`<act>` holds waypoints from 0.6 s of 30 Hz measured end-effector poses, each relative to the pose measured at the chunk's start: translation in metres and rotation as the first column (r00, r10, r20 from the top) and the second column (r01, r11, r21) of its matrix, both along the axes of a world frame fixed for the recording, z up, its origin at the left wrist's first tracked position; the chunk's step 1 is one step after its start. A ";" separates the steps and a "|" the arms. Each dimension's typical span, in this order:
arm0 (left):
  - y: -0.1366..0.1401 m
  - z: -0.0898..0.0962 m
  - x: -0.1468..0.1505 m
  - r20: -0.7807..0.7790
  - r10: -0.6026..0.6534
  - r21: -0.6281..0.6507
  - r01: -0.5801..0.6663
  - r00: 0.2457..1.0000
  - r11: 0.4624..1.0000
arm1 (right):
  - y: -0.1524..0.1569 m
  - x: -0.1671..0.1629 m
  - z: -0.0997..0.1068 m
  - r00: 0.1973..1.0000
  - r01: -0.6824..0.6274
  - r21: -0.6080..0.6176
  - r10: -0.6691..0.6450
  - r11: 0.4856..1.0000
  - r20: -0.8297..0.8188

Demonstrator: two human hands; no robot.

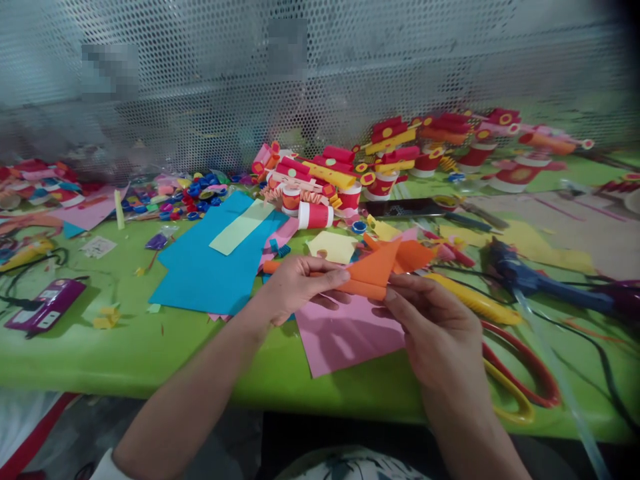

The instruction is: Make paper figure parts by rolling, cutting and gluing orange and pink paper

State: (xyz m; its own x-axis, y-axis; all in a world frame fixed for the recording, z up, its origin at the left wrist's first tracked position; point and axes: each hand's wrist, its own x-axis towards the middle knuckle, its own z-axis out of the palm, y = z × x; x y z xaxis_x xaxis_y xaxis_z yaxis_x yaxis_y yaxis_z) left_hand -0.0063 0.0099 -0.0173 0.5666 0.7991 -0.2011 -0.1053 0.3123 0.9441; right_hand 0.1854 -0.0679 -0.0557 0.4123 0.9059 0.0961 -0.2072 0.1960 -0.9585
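Observation:
My left hand [295, 287] and my right hand [435, 320] both pinch a piece of orange paper [373, 270] above the table. Its lower edge is rolled into a thin tube, and a pointed flap stands up from it. Left thumb and fingers grip the roll on one side; the right thumb and fingertips press its other end. Directly beneath lies a pink paper sheet [345, 337]. Blue paper sheets [210, 267] with a pale green strip [243, 227] on top lie left of my left hand. Scissors with red and yellow handles [520, 367] rest by my right wrist.
Several red paper-cup models [340, 173] stand along the back against a perforated metal panel [200, 80]. A blue glue gun [545, 280] and cables lie at right. A purple power strip [47, 307] sits at left. Colourful small caps [200, 193] are heaped at back left.

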 end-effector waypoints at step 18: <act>-0.010 0.008 0.008 -0.049 0.033 0.013 -0.032 0.998 0.999 | 0.002 -0.002 0.002 0.986 -0.128 -0.015 0.129 0.992 0.104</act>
State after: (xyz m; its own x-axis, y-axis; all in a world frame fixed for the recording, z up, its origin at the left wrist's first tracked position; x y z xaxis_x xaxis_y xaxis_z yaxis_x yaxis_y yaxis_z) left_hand 0.0016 0.0002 -0.0097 0.5298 0.8195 -0.2186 -0.0682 0.2981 0.9521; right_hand 0.1830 -0.0662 -0.0538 0.2803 0.9518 0.1248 -0.1289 0.1662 -0.9776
